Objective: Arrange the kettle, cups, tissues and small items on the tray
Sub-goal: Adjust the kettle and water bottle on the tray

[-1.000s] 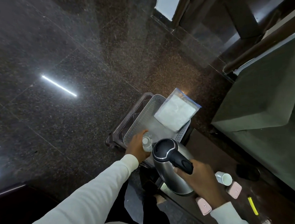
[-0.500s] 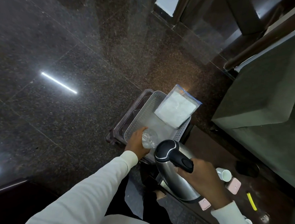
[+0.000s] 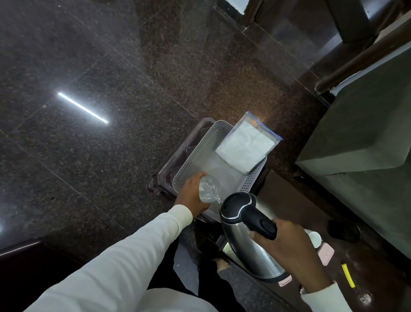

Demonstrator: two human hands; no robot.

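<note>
A steel kettle (image 3: 250, 248) with a black lid and handle hangs tilted above the dark table, my right hand (image 3: 286, 245) gripping its handle. My left hand (image 3: 191, 192) holds a clear glass (image 3: 209, 187) on its side, over the near end of the pale perforated tray (image 3: 194, 156). A tissue pack (image 3: 247, 147) in a clear bag rests on the tray's far right rim. A small white cup (image 3: 314, 239) and a pink packet (image 3: 326, 253) lie on the table beyond my right hand.
The tray sits on a dark brown tray or stand (image 3: 172, 158) at the table's end. A yellow stick (image 3: 348, 275), a black round object (image 3: 343, 230) and another pink packet (image 3: 284, 281) lie on the table. Polished stone floor on the left, a grey sofa (image 3: 375, 142) on the right.
My right hand has lifted and tilted the kettle, carrying it nearer the tray. My left hand has turned the glass from upright onto its side over the tray's near end.
</note>
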